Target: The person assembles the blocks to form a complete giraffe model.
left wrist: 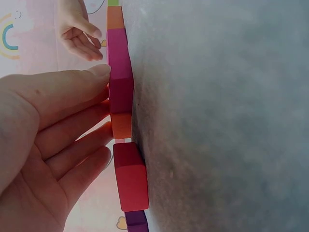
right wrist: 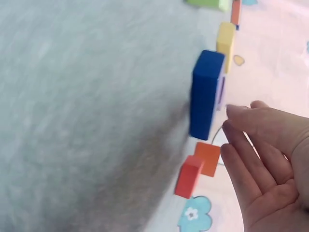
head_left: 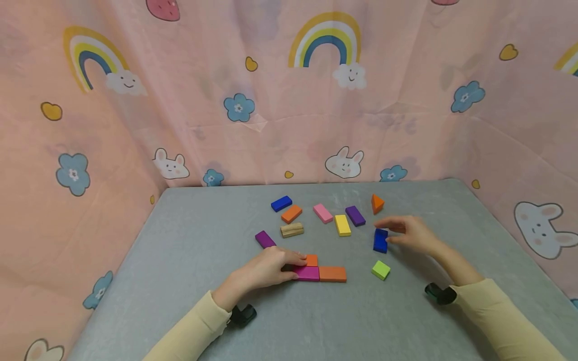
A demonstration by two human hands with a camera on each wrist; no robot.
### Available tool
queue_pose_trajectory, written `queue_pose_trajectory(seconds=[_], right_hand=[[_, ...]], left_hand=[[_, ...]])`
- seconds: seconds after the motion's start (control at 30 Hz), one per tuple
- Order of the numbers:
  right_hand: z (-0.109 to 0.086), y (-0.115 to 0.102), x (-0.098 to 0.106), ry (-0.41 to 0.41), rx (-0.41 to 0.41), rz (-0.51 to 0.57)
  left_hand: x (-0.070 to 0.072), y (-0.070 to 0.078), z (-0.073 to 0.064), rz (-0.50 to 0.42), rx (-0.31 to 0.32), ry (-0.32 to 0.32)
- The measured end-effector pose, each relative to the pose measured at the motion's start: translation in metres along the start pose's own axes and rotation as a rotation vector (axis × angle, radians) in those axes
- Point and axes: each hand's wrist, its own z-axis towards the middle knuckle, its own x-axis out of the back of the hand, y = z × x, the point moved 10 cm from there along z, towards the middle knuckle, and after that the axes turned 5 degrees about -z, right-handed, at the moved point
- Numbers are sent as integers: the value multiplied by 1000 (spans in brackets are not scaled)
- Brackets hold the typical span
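Grey tabletop (head_left: 203,225): lime block (head_left: 381,270) near right fingers (head_left: 390,222), blue block (head_left: 380,241).

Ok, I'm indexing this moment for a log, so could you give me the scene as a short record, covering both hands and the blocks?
Left hand: thumb at the magenta block
Right hand: beside the nearer blue block; contact unclear
At magenta's right end: orange rectangular block
Nearer the person than that blue: lime green block
Farther back: pink block, yellow block, orange wedge
Shown by left wrist view: red block
Surface: grey tabletop
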Motion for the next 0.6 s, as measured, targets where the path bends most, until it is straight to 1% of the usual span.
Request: queue_pose_trajectory(seconds=[0.2, 0.43, 0.6], right_hand=[[1, 6, -5, -26, 6, -34], [4, 12, -7, -32, 20, -16], [5, 12, -9, -48, 21, 6]], left_hand=[[0, -1, 0, -8, 13, -10], [0, 0, 0, -18, 13, -9], [0, 0, 0, -23, 12, -8]])
